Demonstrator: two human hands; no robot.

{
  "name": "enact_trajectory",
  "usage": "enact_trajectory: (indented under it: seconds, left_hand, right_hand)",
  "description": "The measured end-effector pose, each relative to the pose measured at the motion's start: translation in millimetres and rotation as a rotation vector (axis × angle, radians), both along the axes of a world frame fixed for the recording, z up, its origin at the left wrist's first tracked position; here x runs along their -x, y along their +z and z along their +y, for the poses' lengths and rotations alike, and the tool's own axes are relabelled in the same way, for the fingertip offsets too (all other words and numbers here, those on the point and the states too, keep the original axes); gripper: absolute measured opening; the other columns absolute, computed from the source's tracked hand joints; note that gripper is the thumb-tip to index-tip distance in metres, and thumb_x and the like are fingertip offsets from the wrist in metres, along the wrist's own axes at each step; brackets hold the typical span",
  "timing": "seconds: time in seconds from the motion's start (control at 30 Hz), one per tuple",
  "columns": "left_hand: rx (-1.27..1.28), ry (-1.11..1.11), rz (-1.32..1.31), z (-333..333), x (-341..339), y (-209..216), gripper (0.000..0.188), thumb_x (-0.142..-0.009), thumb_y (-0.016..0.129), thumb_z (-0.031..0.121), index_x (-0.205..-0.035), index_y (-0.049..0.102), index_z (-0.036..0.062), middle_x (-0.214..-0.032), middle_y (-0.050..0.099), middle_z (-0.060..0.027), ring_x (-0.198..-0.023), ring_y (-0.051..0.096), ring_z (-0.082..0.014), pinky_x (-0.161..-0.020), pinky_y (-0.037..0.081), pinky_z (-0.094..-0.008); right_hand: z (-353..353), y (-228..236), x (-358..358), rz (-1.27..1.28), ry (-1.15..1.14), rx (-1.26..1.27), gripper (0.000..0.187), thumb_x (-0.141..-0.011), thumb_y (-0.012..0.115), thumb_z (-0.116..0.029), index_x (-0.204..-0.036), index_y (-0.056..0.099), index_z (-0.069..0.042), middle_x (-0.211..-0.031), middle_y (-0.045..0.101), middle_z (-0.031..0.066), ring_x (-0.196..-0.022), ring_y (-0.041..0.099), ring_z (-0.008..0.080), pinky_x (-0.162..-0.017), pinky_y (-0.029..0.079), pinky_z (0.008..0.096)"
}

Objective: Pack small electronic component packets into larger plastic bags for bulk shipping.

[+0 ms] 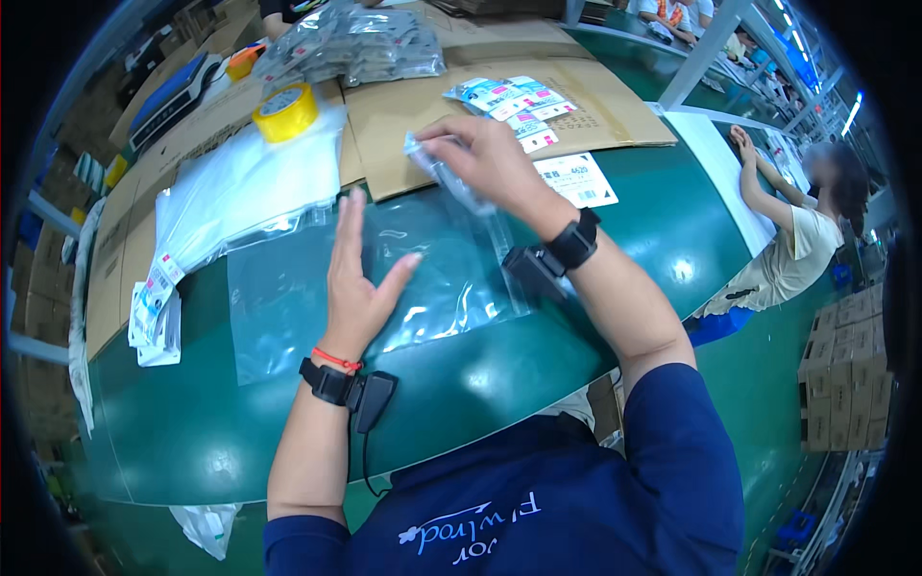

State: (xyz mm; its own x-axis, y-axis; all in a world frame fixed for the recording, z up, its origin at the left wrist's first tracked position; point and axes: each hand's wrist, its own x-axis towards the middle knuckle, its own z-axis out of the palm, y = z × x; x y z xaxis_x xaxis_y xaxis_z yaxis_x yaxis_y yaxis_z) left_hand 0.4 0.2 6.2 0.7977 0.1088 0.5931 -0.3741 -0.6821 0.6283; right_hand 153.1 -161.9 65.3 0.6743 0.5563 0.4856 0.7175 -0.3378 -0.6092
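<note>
A large clear plastic bag (pixel 432 278) lies flat on the green table in front of me. My left hand (pixel 359 278) rests on it, fingers stretched upward and thumb apart, holding nothing. Above the bag's far right part, my right hand (pixel 490 168) is closed on crumpled clear plastic (pixel 447 178) with a bluish end. Whether that plastic belongs to the large bag cannot be made out. Just beyond the right hand are several blue, white and pink printed packets (pixel 509 96) on cardboard. A white printed label card (pixel 576 180) lies beside the right wrist.
A stack of clear bags (pixel 250 192) lies to the left, with a yellow tape roll (pixel 285 112) on it. Small printed cards (pixel 157 322) sit at its near corner. Filled grey bags (pixel 384 48) are piled at the back. A co-worker (pixel 792 211) sits at the right.
</note>
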Motion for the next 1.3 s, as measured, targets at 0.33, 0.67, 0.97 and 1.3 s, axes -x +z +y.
enact_trajectory:
  seconds: [0.33, 0.67, 0.97, 1.3]
  left_hand:
    - [0.825, 0.034, 0.147, 31, 3, -39, 0.045, -0.098, 0.050, 0.019, -0.135, 0.040, -0.0045, -0.132, 0.048, -0.0121, -0.116, 0.049, -0.0194, -0.100, 0.039, -0.0326]
    - [0.646, 0.059, 0.125, 4, -1, -13, 0.030, -0.096, 0.055, 0.019, -0.113, 0.058, -0.0052, -0.098, 0.062, -0.0029, -0.087, 0.054, -0.0074, -0.076, 0.044, -0.0239]
    - [0.466, -0.001, 0.178, 2, -2, -11, 0.024, -0.092, 0.060, 0.018, -0.096, 0.065, -0.0055, -0.085, 0.063, -0.0019, -0.076, 0.053, -0.0080, -0.068, 0.043, -0.0237]
    - [0.577, -0.079, 0.282, 9, -2, -18, 0.026, -0.094, 0.058, 0.017, -0.106, 0.062, -0.0052, -0.095, 0.065, -0.0056, -0.084, 0.057, -0.0100, -0.073, 0.046, -0.0260]
  right_hand:
    - [42, 13, 33, 0.719, 0.536, -0.346, 0.044, -0.091, 0.058, -0.017, -0.131, 0.046, -0.003, -0.116, 0.061, 0.0149, -0.100, 0.060, 0.0167, -0.082, 0.050, 0.0301]
    - [-20, -72, -101, -0.021, -0.548, 0.170, 0.063, -0.084, 0.064, -0.025, -0.136, 0.038, -0.003, -0.135, 0.041, 0.0269, -0.128, 0.037, 0.0407, -0.105, 0.031, 0.0475]
    - [-58, -42, -90, -0.395, -0.151, 0.509, 0.062, -0.073, 0.069, -0.010, -0.132, 0.050, -0.017, -0.140, 0.039, 0.0190, -0.134, 0.030, 0.0400, -0.105, 0.021, 0.0661]
    - [10, -63, -37, -0.280, -0.199, 0.180, 0.053, -0.075, 0.068, -0.025, -0.120, 0.053, -0.001, -0.113, 0.056, 0.0192, -0.108, 0.052, 0.0350, -0.091, 0.040, 0.0448]
